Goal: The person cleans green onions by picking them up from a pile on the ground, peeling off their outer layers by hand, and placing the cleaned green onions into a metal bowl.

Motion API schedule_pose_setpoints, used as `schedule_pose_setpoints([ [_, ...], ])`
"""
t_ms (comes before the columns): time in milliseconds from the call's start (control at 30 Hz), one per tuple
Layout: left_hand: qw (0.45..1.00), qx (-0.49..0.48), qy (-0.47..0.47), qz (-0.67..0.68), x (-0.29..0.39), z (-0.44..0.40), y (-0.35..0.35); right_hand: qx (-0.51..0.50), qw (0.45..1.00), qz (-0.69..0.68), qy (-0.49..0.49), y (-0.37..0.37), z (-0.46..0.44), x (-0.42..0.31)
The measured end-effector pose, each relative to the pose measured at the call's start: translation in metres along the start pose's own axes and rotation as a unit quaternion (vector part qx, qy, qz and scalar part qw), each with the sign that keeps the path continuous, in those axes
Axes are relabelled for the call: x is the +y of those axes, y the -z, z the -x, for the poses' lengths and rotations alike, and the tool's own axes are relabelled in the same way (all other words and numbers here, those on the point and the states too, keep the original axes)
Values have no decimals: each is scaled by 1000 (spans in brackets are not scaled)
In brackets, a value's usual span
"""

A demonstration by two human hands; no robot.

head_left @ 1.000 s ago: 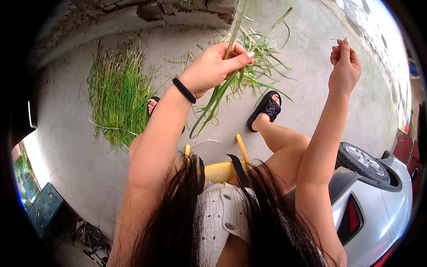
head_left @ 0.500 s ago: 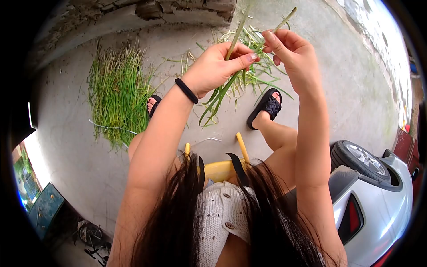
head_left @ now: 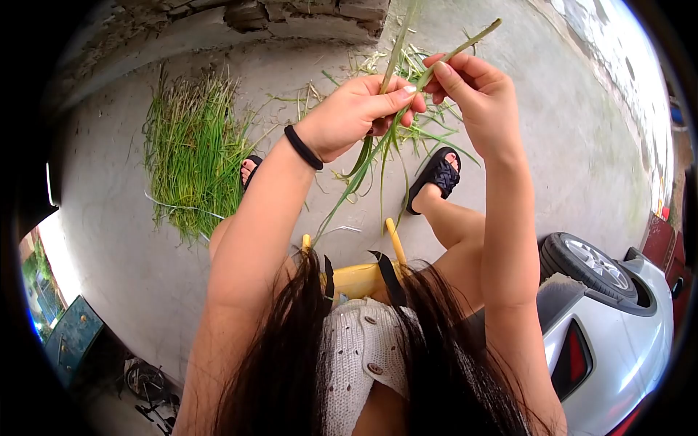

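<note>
My left hand [head_left: 356, 112], with a black band at its wrist, is closed around an upright green stalk [head_left: 397, 58]. Long thin leaves [head_left: 355, 178] hang below its fingers. Between the thumb and fingers of my right hand [head_left: 472, 94] is pinched a second green stalk [head_left: 476, 36], slanting up to the right. The lower part of this stalk crosses my left thumb and fingertips, so the two hands almost meet. On the floor to the left lies a large heap of similar green stalks [head_left: 193, 145], roughly lined up.
Loose leaves and peelings [head_left: 436, 134] are scattered on the concrete floor [head_left: 109, 218] beneath my hands. Yellow stool parts [head_left: 363, 280] show between my legs. A silver car-like body [head_left: 625, 349] with a wheel [head_left: 592, 265] stands at right; a cracked ledge [head_left: 313, 29] runs along the top.
The right-hand stalk now reaches further up and right, and its lower end lies across my left fingers. More long leaves dangle below. My hands have shifted only slightly.
</note>
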State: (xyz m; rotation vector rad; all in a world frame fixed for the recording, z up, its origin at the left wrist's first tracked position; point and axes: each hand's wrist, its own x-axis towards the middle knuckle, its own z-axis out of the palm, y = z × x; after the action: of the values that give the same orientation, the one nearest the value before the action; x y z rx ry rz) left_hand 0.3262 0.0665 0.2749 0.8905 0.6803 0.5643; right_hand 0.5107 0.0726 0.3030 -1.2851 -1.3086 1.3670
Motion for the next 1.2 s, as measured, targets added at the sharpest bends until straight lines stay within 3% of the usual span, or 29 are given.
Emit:
schedule_pose_setpoints([
  [167, 999, -16, -10, 26, -1, 0, 2, -9, 999, 28, 12, 3, -2, 2],
  [367, 998, -4, -26, 65, 2, 0, -1, 38, 982, 174, 60, 6, 1, 1],
  [500, 999, -13, -29, 39, 2, -1, 1, 66, 987, 122, 87, 13, -2, 5],
  [867, 998, -56, 10, -5, 2, 2, 4, 271, 953, -46, 126, 64, -14, 3],
  [1000, 999, -37, 1, -13, 8, 5, 0, 373, 922, 2, 104, 86, -12, 3],
  [1100, 1000, 0, -14, -22, 1, 1, 3, 348, 918, 187, 22, 81, -7, 1],
  [1200, 998, 50, -30, -39, -2, -3, 0, 220, 967, 128, 25, 67, -7, 3],
])
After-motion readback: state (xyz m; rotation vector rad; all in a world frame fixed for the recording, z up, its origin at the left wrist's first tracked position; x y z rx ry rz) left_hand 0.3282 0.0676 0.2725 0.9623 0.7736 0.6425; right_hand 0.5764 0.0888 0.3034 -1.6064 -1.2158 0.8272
